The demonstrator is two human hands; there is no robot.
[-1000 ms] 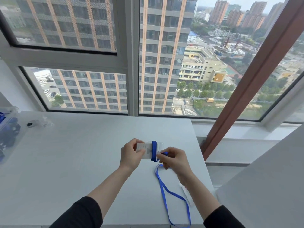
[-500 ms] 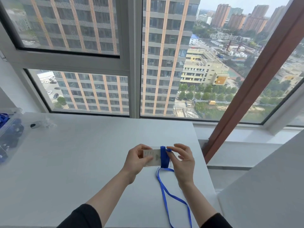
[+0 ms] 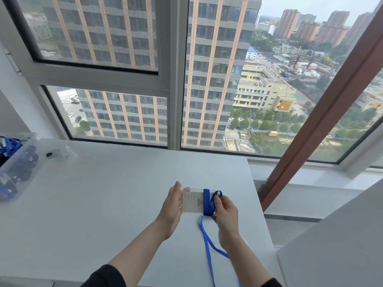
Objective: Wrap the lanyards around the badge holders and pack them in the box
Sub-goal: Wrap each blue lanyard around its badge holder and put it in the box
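Note:
A clear badge holder with a pale card inside is held above the white table. My left hand holds its left end, fingers on the far side. A blue lanyard is wound in a band around the holder's right part. My right hand pinches a loop of the lanyard at the holder's right edge. The loose lanyard tail trails down over the table toward me. A clear plastic box with blue lanyards inside stands at the far left.
A small crumpled clear wrapper with a dark piece lies near the box. A big window rises just behind the table. The table's right edge drops to a sill, and a pale slanted surface sits at the lower right.
My right hand has carried the lanyard round the holder's right end, forming a new loop. The left hand turned the holder so the card faces me. The view shifted slightly downward.

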